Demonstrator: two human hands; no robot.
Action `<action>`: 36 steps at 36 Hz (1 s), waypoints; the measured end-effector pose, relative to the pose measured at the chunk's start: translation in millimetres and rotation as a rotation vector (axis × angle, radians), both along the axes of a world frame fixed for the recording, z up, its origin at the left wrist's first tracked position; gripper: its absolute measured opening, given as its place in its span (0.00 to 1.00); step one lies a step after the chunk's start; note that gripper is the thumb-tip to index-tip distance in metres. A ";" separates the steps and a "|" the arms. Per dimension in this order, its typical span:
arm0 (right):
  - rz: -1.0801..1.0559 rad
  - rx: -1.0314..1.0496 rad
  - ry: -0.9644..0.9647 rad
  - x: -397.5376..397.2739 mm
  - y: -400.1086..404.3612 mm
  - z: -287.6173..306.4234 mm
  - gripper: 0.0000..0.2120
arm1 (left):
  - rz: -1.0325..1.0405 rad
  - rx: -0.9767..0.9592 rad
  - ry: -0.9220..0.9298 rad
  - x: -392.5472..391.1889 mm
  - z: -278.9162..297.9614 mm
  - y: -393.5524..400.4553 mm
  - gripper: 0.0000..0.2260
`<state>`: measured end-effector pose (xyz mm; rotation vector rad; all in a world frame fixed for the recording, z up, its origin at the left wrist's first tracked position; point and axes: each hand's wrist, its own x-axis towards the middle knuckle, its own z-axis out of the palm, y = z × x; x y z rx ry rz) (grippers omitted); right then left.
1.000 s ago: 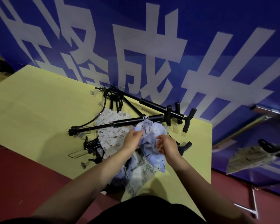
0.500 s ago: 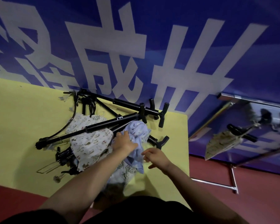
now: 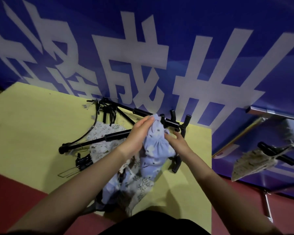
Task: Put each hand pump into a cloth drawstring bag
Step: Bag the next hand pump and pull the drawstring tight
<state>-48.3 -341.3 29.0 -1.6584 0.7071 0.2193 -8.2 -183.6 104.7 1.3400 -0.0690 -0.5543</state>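
The left hand (image 3: 139,133) has its grip curled round the upper end of a pale blue printed drawstring bag (image 3: 155,146), fingers wrapped over the gathered mouth. The right hand (image 3: 178,141) presses against the bag's other side with fairly straight fingers; whether it pinches cloth or a cord there cannot be told. The bag is held up just above the yellow table (image 3: 32,133), bunched and full-looking, so it probably has a pump inside already and is being drawn closed, though the contents are hidden.

Below it lies a heap of further printed bags (image 3: 134,182), some apparently filled. Beyond the hands, bare black hand pumps (image 3: 98,141) lie across a white patterned bag (image 3: 102,133), and another pump with a T-handle (image 3: 176,123) lies against the blue banner (image 3: 159,48). My reading: the job is partway, with at least two or three pumps not yet bagged.
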 end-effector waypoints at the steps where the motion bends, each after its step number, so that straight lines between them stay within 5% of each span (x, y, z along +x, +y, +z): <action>1: 0.082 0.015 -0.002 3.2 2.4 6.7 0.26 | 0.022 -0.021 -0.006 2.0 8.9 2.4 0.08; 4: 0.239 0.028 -0.071 3.9 15.6 30.7 0.13 | 0.103 -0.040 -0.022 11.2 31.2 18.7 0.08; 13: 0.380 0.153 -0.179 8.6 81.2 40.0 0.14 | 0.098 -0.055 -0.095 19.6 56.5 89.0 0.09; 17: 0.509 0.095 -0.115 -5.0 105.5 7.8 0.16 | 0.083 0.138 -0.050 12.1 30.6 99.6 0.08; 23: 0.377 0.017 -0.020 -33.8 91.2 -40.9 0.06 | 0.162 0.520 0.075 0.1 -44.5 116.7 0.15; 28: 0.276 -0.129 0.127 -32.3 58.7 -72.5 0.07 | 0.126 0.567 0.151 -14.4 -79.4 127.0 0.17; 31: 0.272 -0.350 0.187 -23.5 38.1 -93.9 0.04 | 0.064 0.597 0.121 -20.8 -87.2 126.9 0.35; 33: 0.347 -0.521 0.214 -17.8 27.8 -101.2 0.11 | 0.034 0.580 0.100 -20.8 -90.9 125.9 0.46; 36: 0.433 -0.665 0.166 -8.5 20.7 -105.5 0.16 | 0.077 0.586 0.101 -19.7 -93.6 120.5 0.32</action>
